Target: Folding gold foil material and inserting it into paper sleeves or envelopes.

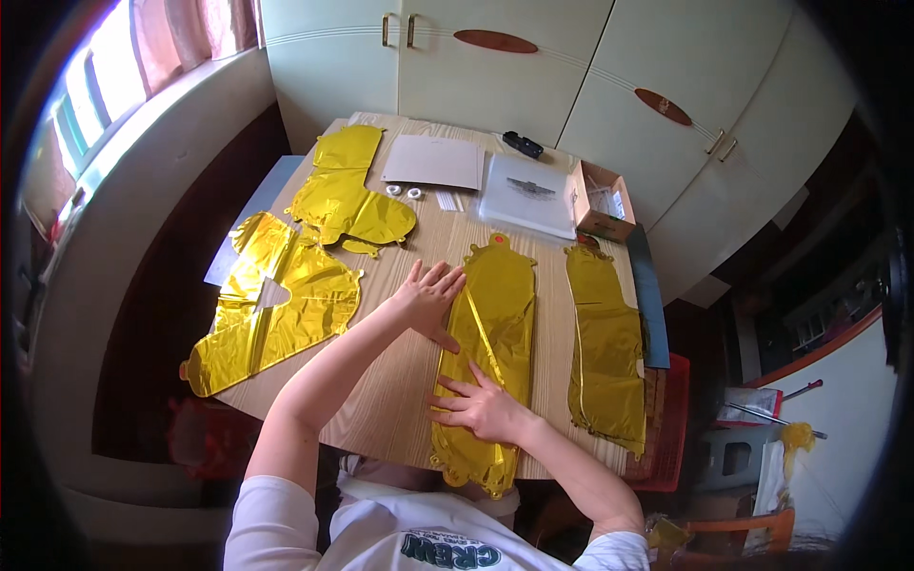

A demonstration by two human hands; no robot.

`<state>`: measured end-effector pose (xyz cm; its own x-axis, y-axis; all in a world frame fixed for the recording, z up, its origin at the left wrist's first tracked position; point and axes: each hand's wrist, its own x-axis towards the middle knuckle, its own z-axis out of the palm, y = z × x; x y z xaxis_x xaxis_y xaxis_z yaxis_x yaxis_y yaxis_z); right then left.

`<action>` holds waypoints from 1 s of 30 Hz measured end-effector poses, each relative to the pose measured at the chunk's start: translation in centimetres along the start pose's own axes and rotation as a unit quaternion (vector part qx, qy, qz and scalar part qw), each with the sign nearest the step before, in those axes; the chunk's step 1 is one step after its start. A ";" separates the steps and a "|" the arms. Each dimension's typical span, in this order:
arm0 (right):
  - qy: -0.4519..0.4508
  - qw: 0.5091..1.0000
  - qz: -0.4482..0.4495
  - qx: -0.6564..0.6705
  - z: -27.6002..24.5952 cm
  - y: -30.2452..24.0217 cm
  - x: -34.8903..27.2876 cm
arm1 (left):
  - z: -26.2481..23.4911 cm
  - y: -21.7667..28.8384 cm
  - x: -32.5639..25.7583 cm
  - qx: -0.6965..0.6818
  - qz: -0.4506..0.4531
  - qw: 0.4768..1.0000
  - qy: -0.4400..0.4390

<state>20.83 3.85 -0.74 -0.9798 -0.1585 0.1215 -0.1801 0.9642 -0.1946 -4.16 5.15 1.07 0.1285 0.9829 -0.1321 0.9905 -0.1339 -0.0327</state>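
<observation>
A long gold foil balloon (509, 285), uninflated and flat, lies in front of me on the wooden table (381, 404). A bright crease runs slantwise down it, and its lower end hangs over the near edge. My left hand (428, 303) rests open on the left edge of this balloon, fingers stretched toward the far side. Lower down, my right hand (487, 407) lies flat on the foil with its fingers spread to the left. Neither hand grips anything.
More flat gold foil balloons lie around: an angular one (271, 305) at left, a boot-shaped one (347, 190) behind it, a narrow one (605, 343) at right. Farther back are a grey card stack (433, 162), white tape rolls (405, 191), clear plastic bags (524, 195), an open box (605, 202) and a black object (522, 144).
</observation>
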 end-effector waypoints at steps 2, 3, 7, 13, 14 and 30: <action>0.000 1.000 0.008 0.022 0.0 -0.1 0.0 | 0.0 -0.3 0.2 -0.010 -0.010 1.000 -0.001; -0.002 0.999 0.014 0.039 -0.3 -0.2 0.1 | -0.2 -0.2 0.3 -0.015 -0.016 1.000 -0.002; 0.033 0.998 0.016 0.054 -0.3 -0.3 0.4 | 0.9 -0.7 0.0 -0.082 -0.027 0.994 0.071; 0.086 0.992 0.045 0.076 -0.7 -0.3 0.1 | 1.8 1.0 -4.8 -0.115 0.086 0.984 0.108; 0.096 0.991 0.052 0.071 -1.0 -0.2 0.0 | 1.8 1.3 -5.5 -0.116 0.097 0.984 0.098; 0.123 0.981 0.120 0.088 -2.3 -1.2 -5.7 | 1.5 1.8 -8.4 -0.137 0.132 0.976 0.107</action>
<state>26.86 4.11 1.04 -0.9491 0.1452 0.2796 0.0189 0.9122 -0.4093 -3.52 -3.54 0.67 0.3592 0.9268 0.1101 0.8940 -0.3755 0.2446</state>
